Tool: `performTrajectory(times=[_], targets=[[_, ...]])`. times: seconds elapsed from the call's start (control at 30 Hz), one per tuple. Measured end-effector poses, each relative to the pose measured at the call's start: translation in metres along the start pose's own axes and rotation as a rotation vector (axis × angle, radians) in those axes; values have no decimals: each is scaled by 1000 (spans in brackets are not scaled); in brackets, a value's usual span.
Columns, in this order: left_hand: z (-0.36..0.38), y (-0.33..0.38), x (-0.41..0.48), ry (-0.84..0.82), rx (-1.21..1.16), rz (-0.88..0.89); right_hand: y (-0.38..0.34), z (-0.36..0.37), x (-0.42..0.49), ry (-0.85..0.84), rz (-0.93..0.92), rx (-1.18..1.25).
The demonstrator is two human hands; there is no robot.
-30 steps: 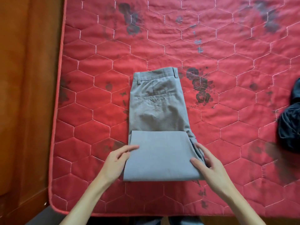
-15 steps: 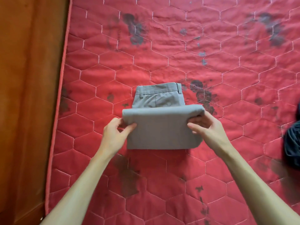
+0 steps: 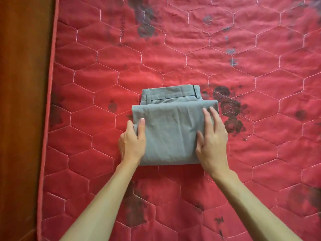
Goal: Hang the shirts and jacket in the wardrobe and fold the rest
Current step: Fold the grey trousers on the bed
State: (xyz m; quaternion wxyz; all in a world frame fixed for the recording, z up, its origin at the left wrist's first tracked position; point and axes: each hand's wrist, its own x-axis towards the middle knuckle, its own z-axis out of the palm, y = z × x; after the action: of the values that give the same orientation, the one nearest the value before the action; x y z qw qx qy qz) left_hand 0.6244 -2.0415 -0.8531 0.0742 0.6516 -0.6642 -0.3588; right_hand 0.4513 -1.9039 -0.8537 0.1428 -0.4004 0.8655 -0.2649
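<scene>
Item one: grey trousers [image 3: 172, 131] of woven cloth, folded into a compact rectangular bundle. We find them lying flat on the mattress, nearer its left edge than its right and about midway between the near and far parts in view. The waistband with its belt loops shows along the far side, uncovered by the upper fold, which has a few soft creases.

Item two: left hand [image 3: 132, 141], bare, at the left edge of the bundle. We note the thumb laid on top of the cloth and the other fingers running along the outside of that edge, so that the edge is pinched between them. Whether the fingertips reach under the bundle we cannot tell.

Item three: right hand [image 3: 212, 141], bare, resting palm down on the right part of the bundle. We record its fingers as straight and spread slightly apart, pressing flat on the upper fold, with the thumb also on the cloth. It grasps nothing.

Item four: red quilted mattress [image 3: 225, 66], stitched in pale hexagons and piped along its left edge. We count several dark floral print patches [image 3: 231, 110], one just beside the right edge of the trousers.

Item five: brown wooden panel [image 3: 22, 101], running alongside the mattress's left edge.
</scene>
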Motion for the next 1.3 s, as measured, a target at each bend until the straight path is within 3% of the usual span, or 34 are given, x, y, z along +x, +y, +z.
performTrajectory(times=[0.03, 0.1, 0.17, 0.2, 0.27, 0.43, 0.7, 0.93, 1.03, 1.1, 1.13, 1.2, 1.23, 1.3], targets=[[-3, -3, -3, -13, -59, 3, 0, 2, -3, 26, 14, -37], [-11, -7, -13, -85, -218, -1, 3, -6, -1, 3, 258, 83], [-18, -11, -24, -164, -322, 12, 10, -16, 6, -137, 576, 315], [-20, -11, -30, -181, -342, 33, 14, -20, 8, -219, 610, 365], [-23, -9, -39, -160, -329, 100, 19, -27, 7, -235, 508, 343], [-23, 11, -29, -13, -270, 202, 11, -41, 25, 13, 312, 376], [6, 9, 23, -15, -221, -28, 10, -7, 72, 55, 255, 401], [4, 23, 6, 201, -257, 91, 6, -9, 71, 188, 193, 412], [10, 12, 14, 224, -98, 107, 14, 5, 75, 66, 287, 193], [14, 10, 23, 273, 70, 198, 13, 11, 80, 83, 325, 8], [16, 13, 25, 290, 187, 304, 7, 13, 81, 142, 250, -69], [25, 22, 21, 224, 385, 579, -13, 23, 72, 146, -77, -166], [31, 25, 17, 150, 445, 675, -20, 33, 64, 76, -245, -190], [39, 24, 13, 22, 551, 721, -27, 48, 49, -125, -403, -269]])
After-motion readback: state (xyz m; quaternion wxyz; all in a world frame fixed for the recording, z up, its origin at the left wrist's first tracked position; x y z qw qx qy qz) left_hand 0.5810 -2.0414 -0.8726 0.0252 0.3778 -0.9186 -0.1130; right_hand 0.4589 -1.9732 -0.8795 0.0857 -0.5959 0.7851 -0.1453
